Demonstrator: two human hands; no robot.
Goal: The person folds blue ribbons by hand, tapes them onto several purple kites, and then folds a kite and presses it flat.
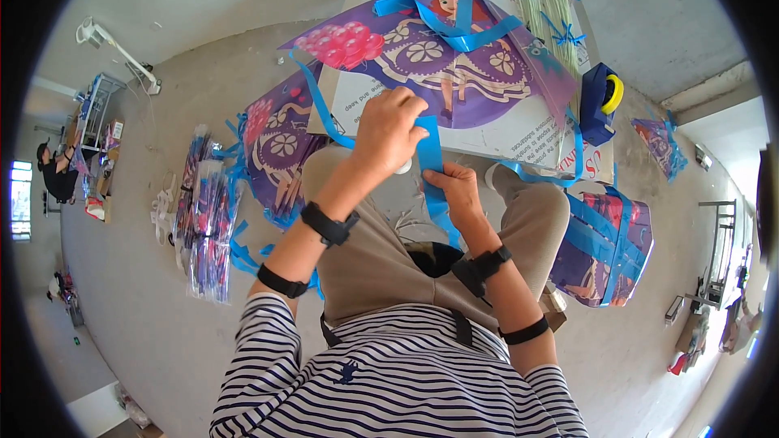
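Note:
My left hand (388,131) and my right hand (456,189) both pinch a flat blue ribbon strip (432,164) over my lap. The left hand grips its upper part; the right hand holds it lower down, and the strip hangs on below toward my knees. A small white object (402,167) shows under the left hand. Just beyond the hands lies a purple kite (442,57) with a cartoon figure and pink balloons, spread on a cardboard sheet (519,136), with blue ribbons crossing it.
A blue tape dispenser with a yellow roll (602,97) sits right of the kite. Thin sticks (550,12) lie at the back. Folded kites (608,247) pile at my right, another kite (276,146) and bagged kites (207,219) at my left. A person (53,170) sits far left.

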